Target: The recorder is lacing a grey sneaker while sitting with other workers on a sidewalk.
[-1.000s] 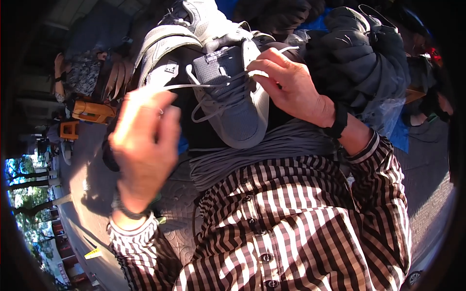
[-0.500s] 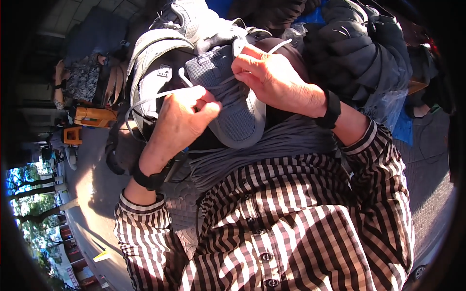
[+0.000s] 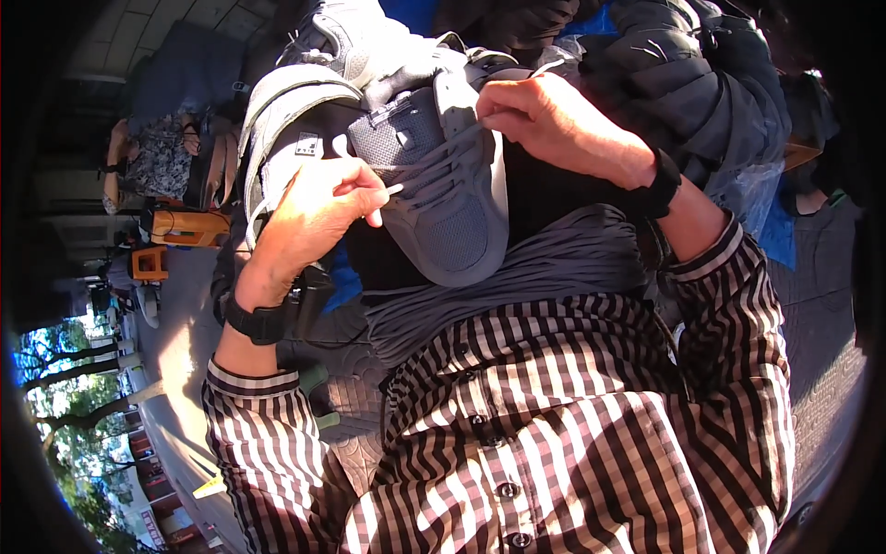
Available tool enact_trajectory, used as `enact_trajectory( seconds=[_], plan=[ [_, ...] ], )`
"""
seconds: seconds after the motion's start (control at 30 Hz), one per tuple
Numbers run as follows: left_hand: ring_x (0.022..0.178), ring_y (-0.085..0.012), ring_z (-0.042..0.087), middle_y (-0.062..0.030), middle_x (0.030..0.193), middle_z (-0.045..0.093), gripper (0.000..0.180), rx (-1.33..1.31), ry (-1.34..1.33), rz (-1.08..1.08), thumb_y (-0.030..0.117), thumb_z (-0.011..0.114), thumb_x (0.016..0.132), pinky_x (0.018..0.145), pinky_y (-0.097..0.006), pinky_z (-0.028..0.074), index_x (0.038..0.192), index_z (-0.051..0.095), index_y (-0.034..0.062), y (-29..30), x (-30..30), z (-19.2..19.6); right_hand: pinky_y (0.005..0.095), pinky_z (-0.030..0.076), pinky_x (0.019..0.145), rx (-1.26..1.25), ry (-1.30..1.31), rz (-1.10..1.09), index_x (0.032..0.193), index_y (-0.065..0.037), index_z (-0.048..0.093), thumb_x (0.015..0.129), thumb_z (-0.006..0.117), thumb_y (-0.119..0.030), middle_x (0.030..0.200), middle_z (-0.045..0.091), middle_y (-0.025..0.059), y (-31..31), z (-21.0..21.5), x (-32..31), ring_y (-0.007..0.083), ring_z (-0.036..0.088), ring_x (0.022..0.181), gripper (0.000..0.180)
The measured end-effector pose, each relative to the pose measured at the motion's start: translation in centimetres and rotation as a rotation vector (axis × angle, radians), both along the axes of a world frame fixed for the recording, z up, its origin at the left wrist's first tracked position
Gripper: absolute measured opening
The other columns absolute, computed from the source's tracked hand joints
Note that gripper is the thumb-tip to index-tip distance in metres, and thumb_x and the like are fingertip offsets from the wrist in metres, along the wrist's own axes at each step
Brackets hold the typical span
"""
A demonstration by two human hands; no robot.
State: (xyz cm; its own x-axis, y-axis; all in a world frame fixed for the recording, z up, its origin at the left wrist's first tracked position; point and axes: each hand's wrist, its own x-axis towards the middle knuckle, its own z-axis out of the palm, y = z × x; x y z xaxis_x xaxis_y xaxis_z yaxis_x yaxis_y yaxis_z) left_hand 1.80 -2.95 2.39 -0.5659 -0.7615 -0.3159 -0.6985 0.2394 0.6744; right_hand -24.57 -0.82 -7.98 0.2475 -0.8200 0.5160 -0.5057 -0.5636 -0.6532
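Pinched between thumb and fingers of the left hand (image 3: 318, 217) is the tip of a white lace (image 3: 369, 189), clamped tight; the right hand (image 3: 554, 125) closes over the tongue and eyelets of the grey shoe (image 3: 452, 198), which rests on the lap against a dark bag. By its look the shoe is light, its mesh upper soft and its sole stiff, so the sole edge or heel gives the firmest hold, while the lace is limp and slips easily. A small square white label (image 3: 307, 145) sits on a grey strap (image 3: 277, 102) just left of the shoe. Orange boxes (image 3: 189, 226) stand further left on the pavement.
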Motion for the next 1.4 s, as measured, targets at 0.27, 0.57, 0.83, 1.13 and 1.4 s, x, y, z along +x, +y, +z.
enact_trajectory(
  seconds=[0.27, 0.57, 0.83, 1.13, 1.4],
  plan=[
    [0.068, -0.0035, 0.045, 0.0028, 0.075, 0.053, 0.008, -0.201, -0.088, -0.079, 0.004, 0.064, 0.086, 0.061, -0.02, 0.038, 0.087, 0.059, -0.0021, 2.3, 0.2, -1.2, 0.0347, 0.045, 0.061, -0.179, 0.147, 0.01, 0.087, 0.0, 0.058, 0.086, 0.059, -0.006, 0.075, 0.058, 0.0139, 1.6, -0.1, -2.7, 0.0338, 0.057, 0.066, 0.006],
    [0.066, -0.0129, 0.056, -0.0082, 0.086, 0.06, 0.027, -0.372, 0.132, 0.06, -0.004, 0.065, 0.078, 0.06, -0.026, 0.045, 0.104, 0.059, 0.0008, 3.8, -0.7, -3.2, 0.0362, 0.044, 0.062, -0.078, 0.244, -0.069, 0.088, 0.001, 0.055, 0.086, 0.058, -0.004, 0.075, 0.056, 0.015, 2.0, 2.0, -7.8, 0.0335, 0.055, 0.066, 0.007],
    [0.085, -0.0285, 0.061, -0.01, 0.104, 0.057, 0.035, -0.832, -0.055, -0.091, 0.003, 0.069, 0.073, 0.072, -0.036, 0.051, 0.107, 0.059, 0.0042, 2.4, -0.2, -4.7, 0.0428, 0.046, 0.063, -0.229, 0.381, -0.107, 0.088, -0.003, 0.056, 0.087, 0.058, -0.011, 0.075, 0.058, 0.018, 0.9, 2.6, -10.4, 0.039, 0.058, 0.075, 0.009],
    [0.083, -0.0325, 0.062, -0.0123, 0.097, 0.057, 0.024, -0.81, -0.043, -0.096, 0.011, 0.069, 0.075, 0.07, -0.039, 0.051, 0.096, 0.062, 0.0024, 1.8, -0.6, -5.0, 0.0337, 0.043, 0.06, -0.092, 0.374, -0.16, 0.086, -0.001, 0.055, 0.088, 0.056, -0.01, 0.068, 0.05, 0.0123, -0.6, 3.2, -12.0, 0.0266, 0.048, 0.062, 0.009],
    [0.067, -0.0084, 0.056, -0.0033, 0.078, 0.06, 0.027, -0.214, 0.491, 0.203, 0.017, 0.063, 0.087, 0.063, -0.022, 0.047, 0.107, 0.061, -0.001, 2.3, 0.3, -4.3, 0.0336, 0.048, 0.069, 0.028, 0.394, -0.03, 0.11, -0.005, 0.056, 0.078, 0.067, -0.009, 0.088, 0.057, 0.0089, -0.2, 0.5, -9.4, 0.0245, 0.059, 0.075, 0.034]
  ],
)
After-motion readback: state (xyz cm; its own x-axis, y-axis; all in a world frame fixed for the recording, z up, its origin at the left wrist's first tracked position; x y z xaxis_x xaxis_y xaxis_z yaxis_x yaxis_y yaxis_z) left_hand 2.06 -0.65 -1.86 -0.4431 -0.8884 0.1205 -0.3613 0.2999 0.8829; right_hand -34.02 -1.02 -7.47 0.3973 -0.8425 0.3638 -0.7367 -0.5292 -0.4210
